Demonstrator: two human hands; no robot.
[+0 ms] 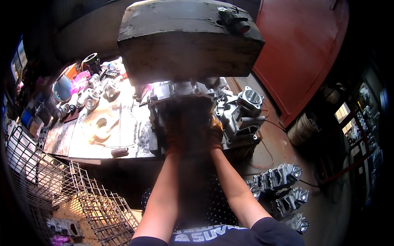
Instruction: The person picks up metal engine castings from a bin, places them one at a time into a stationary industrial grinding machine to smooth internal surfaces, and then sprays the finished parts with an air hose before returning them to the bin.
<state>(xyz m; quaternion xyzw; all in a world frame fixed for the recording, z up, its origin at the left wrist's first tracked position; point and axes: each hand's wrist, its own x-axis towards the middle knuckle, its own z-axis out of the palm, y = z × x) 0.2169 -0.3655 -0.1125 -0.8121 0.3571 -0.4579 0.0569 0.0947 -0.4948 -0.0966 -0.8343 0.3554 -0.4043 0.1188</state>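
A large silver-grey metal casting (182,89) with a flanged edge sits on the workbench (78,139) straight ahead of me, under a big dark box-shaped block. Both my arms reach forward to it, in orange work gloves. My right hand (216,132) grips the casting's right side, with its lit fingers at the edge. Deep in the dark hollow at the casting's near side is my left hand (175,137); shadow hides its fingers. Touching distance to the right stands a second silver casting (242,110) with a round bore on top.
The block (188,53) overhangs the bench. Several machined parts (92,98), a ring-shaped piece (101,125) and a small cylinder (120,152) lie left. A wire basket (102,201) stands lower left. More castings (283,178) rest on the floor at right, near a hose and a red panel (297,49).
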